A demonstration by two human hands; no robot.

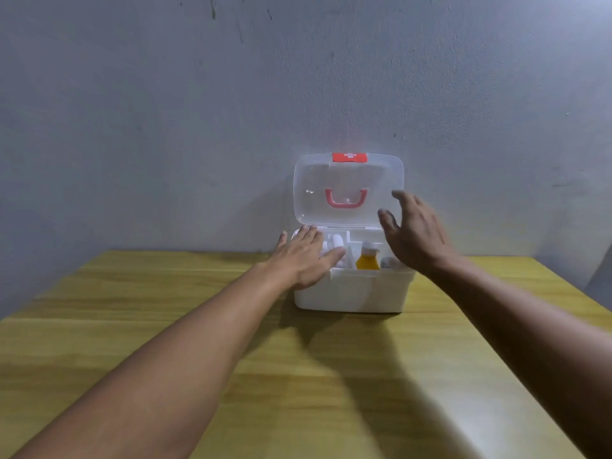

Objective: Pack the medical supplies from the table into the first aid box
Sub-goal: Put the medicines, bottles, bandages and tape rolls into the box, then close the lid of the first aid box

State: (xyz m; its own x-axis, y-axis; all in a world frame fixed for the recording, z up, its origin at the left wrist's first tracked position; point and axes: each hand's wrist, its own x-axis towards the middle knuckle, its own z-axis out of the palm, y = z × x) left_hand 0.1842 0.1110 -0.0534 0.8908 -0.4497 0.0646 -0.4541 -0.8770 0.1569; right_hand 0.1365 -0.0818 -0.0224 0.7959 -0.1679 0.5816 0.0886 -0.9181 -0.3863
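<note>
A white first aid box [354, 293] stands at the far edge of the wooden table [231, 376], against the wall. Its clear lid [347, 180], with a pink handle and a red cross latch, stands upright and open. Inside I see an orange bottle with a white cap [367, 258] and white supplies [337, 241] in the tray compartments. My left hand [304, 256] lies flat on the box's left rim, fingers spread, holding nothing. My right hand [414, 233] hovers open above the box's right side, near the lid's lower right corner.
A grey wall [198, 127] rises directly behind the box. The table's right edge [563, 293] slants off toward the lower right.
</note>
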